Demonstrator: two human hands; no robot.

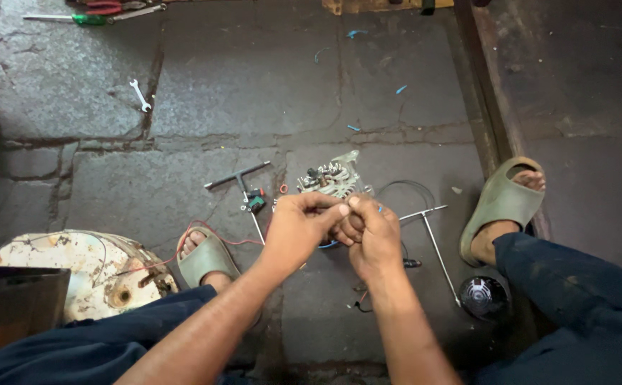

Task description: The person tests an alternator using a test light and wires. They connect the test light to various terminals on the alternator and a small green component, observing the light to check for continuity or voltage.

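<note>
My left hand [302, 227] and my right hand [375, 232] meet in front of me, fingertips pinched together on a thin wire with a blue bit [380, 209] showing at the right hand's edge. What exactly sits between the fingers is hidden. Just beyond the hands, on the stone floor, lies a metal alternator part [333, 178] with coiled windings. A black wire loop [407, 189] runs from behind my right hand.
Two T-handle wrenches [243, 182] [435, 239] lie left and right of the hands. A small spanner [140, 95] and screwdriver [75, 18] lie far left. A worn white round housing [75, 267] with a red wire [211, 232], a black round part [483, 296], my sandalled feet [207, 258] [502, 203].
</note>
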